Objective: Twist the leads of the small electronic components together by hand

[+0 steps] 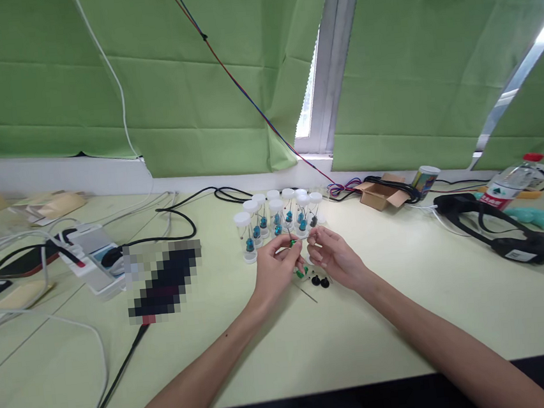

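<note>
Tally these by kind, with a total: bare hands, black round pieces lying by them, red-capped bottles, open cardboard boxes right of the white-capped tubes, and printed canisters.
Bare hands (left hand, right hand): 2
Black round pieces: 2
Red-capped bottle: 1
Open cardboard box: 1
Printed canister: 1
Total: 7

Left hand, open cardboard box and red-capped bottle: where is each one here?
Left hand [275, 266]: head view, on the back of the hand.
Open cardboard box [372, 199]: head view, on its front wall.
Red-capped bottle [503, 195]: head view, on its label.
</note>
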{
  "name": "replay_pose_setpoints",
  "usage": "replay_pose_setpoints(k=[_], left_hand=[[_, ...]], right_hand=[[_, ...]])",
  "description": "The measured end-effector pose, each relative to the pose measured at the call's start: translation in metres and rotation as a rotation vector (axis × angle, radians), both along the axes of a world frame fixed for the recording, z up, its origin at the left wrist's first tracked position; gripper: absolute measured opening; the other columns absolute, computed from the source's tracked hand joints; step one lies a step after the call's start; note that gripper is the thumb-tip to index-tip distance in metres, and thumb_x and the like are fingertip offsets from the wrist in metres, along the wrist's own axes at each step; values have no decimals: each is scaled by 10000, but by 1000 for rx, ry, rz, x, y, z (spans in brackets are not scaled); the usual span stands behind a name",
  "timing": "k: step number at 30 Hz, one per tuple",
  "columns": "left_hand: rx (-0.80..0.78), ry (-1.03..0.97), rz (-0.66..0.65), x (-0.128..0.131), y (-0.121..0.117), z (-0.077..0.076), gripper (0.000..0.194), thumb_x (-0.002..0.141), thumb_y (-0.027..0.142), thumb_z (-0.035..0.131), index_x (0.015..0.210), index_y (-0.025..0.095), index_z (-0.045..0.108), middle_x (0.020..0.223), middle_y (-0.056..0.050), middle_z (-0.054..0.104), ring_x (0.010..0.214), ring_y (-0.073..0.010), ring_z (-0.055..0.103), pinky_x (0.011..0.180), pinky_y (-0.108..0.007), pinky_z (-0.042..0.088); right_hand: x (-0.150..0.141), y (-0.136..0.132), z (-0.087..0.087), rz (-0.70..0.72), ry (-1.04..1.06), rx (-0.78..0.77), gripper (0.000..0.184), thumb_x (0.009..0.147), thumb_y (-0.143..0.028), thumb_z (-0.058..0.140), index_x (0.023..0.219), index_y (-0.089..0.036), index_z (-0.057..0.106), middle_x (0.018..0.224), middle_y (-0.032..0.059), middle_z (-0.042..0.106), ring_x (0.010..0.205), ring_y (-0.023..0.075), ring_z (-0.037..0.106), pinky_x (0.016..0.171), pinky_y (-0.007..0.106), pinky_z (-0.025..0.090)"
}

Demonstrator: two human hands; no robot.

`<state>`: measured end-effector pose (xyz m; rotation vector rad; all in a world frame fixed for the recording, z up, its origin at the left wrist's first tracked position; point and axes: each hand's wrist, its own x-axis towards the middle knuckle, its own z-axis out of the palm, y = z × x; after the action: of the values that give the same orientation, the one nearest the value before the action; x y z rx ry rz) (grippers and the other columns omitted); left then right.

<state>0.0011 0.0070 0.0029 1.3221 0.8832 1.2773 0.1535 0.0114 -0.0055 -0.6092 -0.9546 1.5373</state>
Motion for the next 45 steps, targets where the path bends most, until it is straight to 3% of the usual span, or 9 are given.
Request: replay_pose_setpoints(k=[17, 35, 40, 45], left_hand=[[110, 75, 10, 1, 1, -4, 177, 785, 366, 651, 811, 191, 634, 620, 10, 595, 486, -126, 565, 521, -262, 481], [138, 136, 17, 2, 0, -5, 179, 795, 364, 635, 826, 188, 627, 569, 16, 577, 461, -132, 556, 524, -264, 467], [109, 100, 32, 3, 0, -4, 194, 772, 371, 658, 816, 183, 639, 549, 17, 579, 448, -132, 556, 521, -266, 468], [53, 52, 48, 2, -1, -1, 200, 764, 372, 673, 815, 183, 634, 570, 19, 573, 466, -128, 558, 519, -260, 470]], right_hand=[[-1, 1, -3, 4, 13, -21, 319, 799, -477, 707, 762, -190, 572, 601, -58, 443, 485, 78, 409, 448, 213, 315], [-1, 4, -6, -36, 5, -22, 326, 799, -473, 709, 738, -191, 557, 574, -55, 439, 480, 78, 408, 445, 211, 334], [-3, 2, -4, -118, -71, 15, 352, 791, -521, 693, 763, -191, 574, 593, -50, 468, 461, 77, 433, 433, 220, 343], [-6, 0, -2, -296, -225, 103, 349, 805, -531, 666, 779, -193, 584, 648, -35, 510, 441, 73, 461, 402, 219, 332]])
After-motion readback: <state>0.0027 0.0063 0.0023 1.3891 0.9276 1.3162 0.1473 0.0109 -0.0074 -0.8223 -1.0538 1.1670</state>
